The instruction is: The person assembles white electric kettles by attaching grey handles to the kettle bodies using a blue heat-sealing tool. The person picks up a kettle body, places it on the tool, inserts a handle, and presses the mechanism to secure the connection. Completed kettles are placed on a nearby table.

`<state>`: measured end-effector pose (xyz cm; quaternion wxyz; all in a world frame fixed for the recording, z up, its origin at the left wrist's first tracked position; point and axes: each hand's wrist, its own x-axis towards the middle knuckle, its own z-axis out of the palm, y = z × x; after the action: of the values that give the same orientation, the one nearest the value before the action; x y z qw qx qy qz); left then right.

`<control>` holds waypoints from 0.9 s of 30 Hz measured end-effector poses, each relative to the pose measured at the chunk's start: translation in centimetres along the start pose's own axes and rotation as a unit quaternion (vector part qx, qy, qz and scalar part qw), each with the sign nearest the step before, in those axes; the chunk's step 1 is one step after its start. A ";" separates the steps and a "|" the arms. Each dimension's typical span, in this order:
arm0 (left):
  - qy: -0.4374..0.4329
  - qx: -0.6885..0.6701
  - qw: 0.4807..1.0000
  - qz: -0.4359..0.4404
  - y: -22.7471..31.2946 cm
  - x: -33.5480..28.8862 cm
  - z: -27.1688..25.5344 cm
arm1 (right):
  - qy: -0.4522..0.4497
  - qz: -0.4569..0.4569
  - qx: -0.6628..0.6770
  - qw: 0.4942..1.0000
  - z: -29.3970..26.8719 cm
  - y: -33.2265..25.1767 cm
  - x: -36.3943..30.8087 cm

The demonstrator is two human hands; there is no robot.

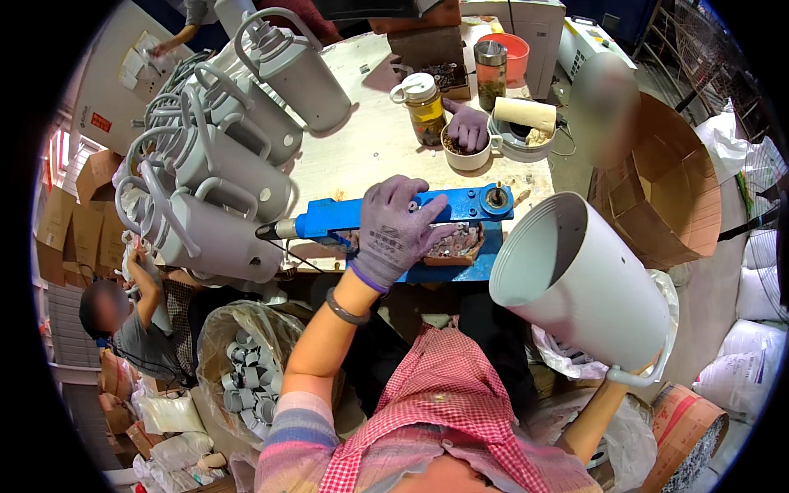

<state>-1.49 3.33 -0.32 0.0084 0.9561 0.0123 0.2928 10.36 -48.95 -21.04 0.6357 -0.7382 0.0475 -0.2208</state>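
Observation:
My left hand (396, 230), in a greyish-purple glove, rests over the long blue metal arm (329, 218) of a bench tool. Its fingers are stretched and apart. A small round pale piece shows between them; whether it is held or part of the tool, I cannot tell. Under the arm sits a tray of small metal bits (456, 245). On my right, a large grey plastic cylinder (592, 287) is held up at a tilt, its open mouth facing the tool. My right hand is mostly hidden behind its lower end, beside a curved handle (637, 378).
Grey handled canisters (226, 164) are stacked at the table's left. A jar (421, 107), a purple glove (467, 127) on a white cup (465, 158) and a red tub (509, 53) stand farther back. A bag of grey parts (251, 374) and a carton (657, 181) flank me. Another person (156, 329) sits left.

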 end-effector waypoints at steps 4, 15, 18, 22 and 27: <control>0.033 0.033 0.999 -0.023 0.8 -2.0 2.2 | -0.007 0.008 0.016 1.000 0.3 -0.7 0.0; 0.124 -0.366 0.912 -0.135 2.6 2.7 1.7 | 0.002 0.037 0.058 0.998 -0.2 -1.3 -0.2; 0.087 -0.366 0.919 -0.121 3.3 4.3 2.2 | 0.005 0.045 0.068 0.997 -0.2 -1.3 -0.3; 0.081 -0.293 0.952 -0.049 3.5 4.7 3.5 | 0.006 0.061 0.085 0.994 -0.2 -1.3 -0.5; 0.080 -0.316 0.943 -0.063 3.9 4.7 4.1 | 0.000 0.080 0.114 0.990 0.4 -1.8 0.3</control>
<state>4.80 -0.47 -0.99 0.3277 0.8748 -0.0205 0.3562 10.36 -48.36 -19.30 0.7314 -0.6547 0.0805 -0.1733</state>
